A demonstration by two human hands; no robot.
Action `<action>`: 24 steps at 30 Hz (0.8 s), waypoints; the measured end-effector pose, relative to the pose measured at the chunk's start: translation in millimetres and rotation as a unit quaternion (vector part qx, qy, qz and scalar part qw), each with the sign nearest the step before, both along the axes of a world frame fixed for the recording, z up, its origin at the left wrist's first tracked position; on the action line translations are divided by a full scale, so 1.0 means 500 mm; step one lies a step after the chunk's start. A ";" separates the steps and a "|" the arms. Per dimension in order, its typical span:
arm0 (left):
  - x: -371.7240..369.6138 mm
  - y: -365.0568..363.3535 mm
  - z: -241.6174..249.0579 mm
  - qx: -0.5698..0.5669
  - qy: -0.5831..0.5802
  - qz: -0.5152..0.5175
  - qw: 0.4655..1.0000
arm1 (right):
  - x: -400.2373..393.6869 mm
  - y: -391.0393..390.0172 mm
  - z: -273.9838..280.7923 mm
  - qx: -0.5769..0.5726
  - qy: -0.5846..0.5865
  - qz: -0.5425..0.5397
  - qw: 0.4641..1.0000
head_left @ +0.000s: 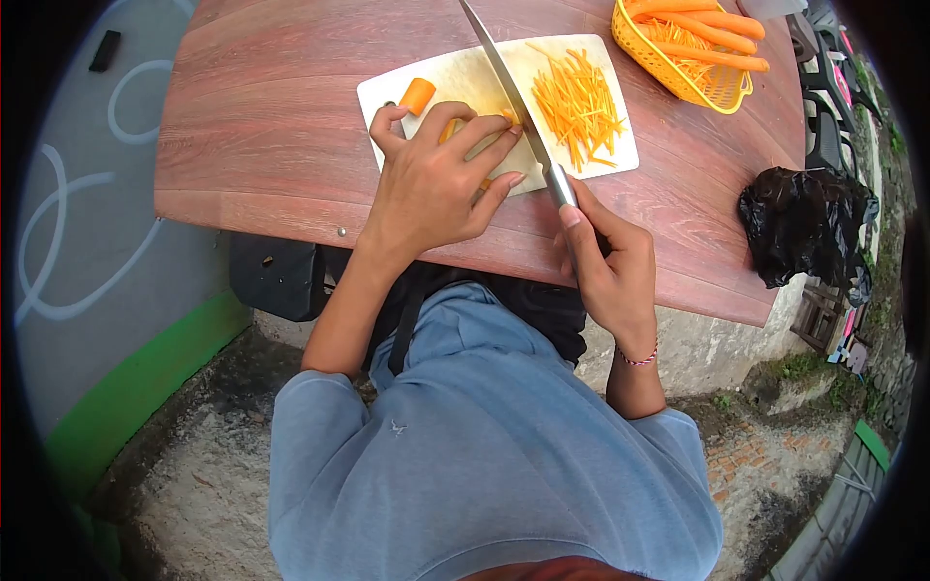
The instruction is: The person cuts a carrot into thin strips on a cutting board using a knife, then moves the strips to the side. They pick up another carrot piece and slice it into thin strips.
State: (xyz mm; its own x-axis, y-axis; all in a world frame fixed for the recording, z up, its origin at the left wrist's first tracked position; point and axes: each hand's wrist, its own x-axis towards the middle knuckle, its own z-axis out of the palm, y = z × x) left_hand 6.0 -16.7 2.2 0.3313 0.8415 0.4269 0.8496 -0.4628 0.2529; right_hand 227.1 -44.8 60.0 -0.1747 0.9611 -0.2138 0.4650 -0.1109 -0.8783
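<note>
My right hand [612, 263] is wrapped round the handle of a kitchen knife [513, 89], whose long blade points away from me across a white cutting board [465, 70]. Bent over the board, my left hand [434, 174] presses its fingertips on a piece of carrot [507, 116] beside the blade. Its fingers hide most of that piece. A short carrot chunk [418, 96] lies by the board's left side, just beyond my left little finger. Right of the blade is a pile of thin carrot strips [579, 105].
A yellow plastic basket [668, 73] at the far right of the wooden table [271, 116] holds whole peeled carrots [712, 41] and more strips. A black plastic bag [804, 225] hangs by the right edge. A painted wall [107, 213] stands on the left.
</note>
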 end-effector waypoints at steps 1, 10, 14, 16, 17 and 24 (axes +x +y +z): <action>0.001 0.002 -0.001 0.015 -0.011 -0.002 1.000 | 0.001 -0.005 0.001 -0.002 -0.001 0.000 1.000; 0.000 0.004 -0.006 0.027 -0.030 -0.005 0.999 | -0.031 0.026 -0.009 0.014 -0.031 -0.006 0.999; 0.000 0.001 0.001 0.012 -0.027 -0.003 1.000 | -0.049 0.073 -0.026 0.037 0.013 -0.005 0.999; 0.000 0.001 0.002 0.016 -0.031 -0.003 0.999 | -0.051 0.076 -0.025 0.019 0.027 -0.008 0.999; 0.000 0.000 0.001 0.018 -0.034 -0.003 0.999 | -0.050 0.074 -0.025 0.003 0.038 -0.019 0.999; -0.003 -0.003 0.000 -0.003 -0.011 -0.001 1.000 | -0.029 0.039 -0.015 -0.025 0.062 -0.028 0.997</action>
